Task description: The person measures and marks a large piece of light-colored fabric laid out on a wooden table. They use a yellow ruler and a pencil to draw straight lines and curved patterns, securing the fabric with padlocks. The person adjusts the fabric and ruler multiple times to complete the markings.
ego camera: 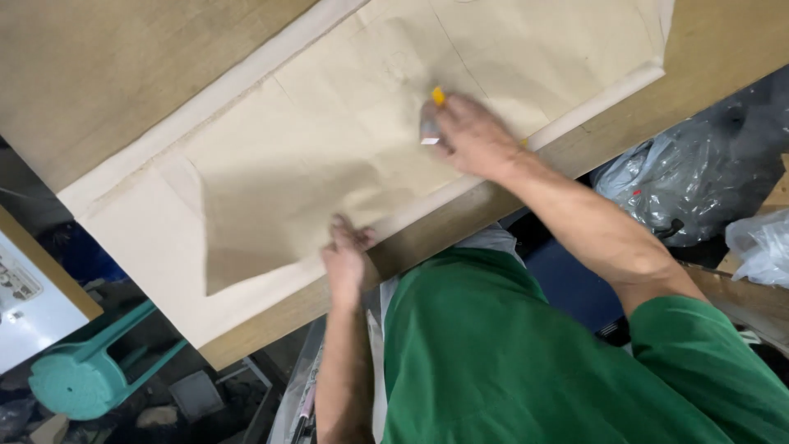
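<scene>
1. Where the view begins, nearest the camera, a green shirt (509,353) of soft, matte knit fills the lower right, with both bare forearms reaching out of it.
2. Just beyond, the left hand (345,261) lies flat at the table's near edge, its fingers (343,230) held close together and pressing down on the border of the cloth.
3. Under those fingertips spreads a pale beige fabric (271,177), smooth and thin, with a lighter hem strip along its edges and a soft fold running from the fingers toward the left.
4. Farther out, the right hand (470,136) rests on the same fabric, fingers curled and pinched around a small yellow piece of chalk (439,96); its tip pokes out past the fingertips and touches the cloth.
5. Beyond the chalk, faint drawn lines cross the fabric.
6. Around the fabric lies the wooden table (115,74), flat, tan and grained.
7. Left of the left hand, below the table, stands a round teal plastic stool (82,378); right of the right arm sit crinkled clear plastic bags (682,181).
</scene>
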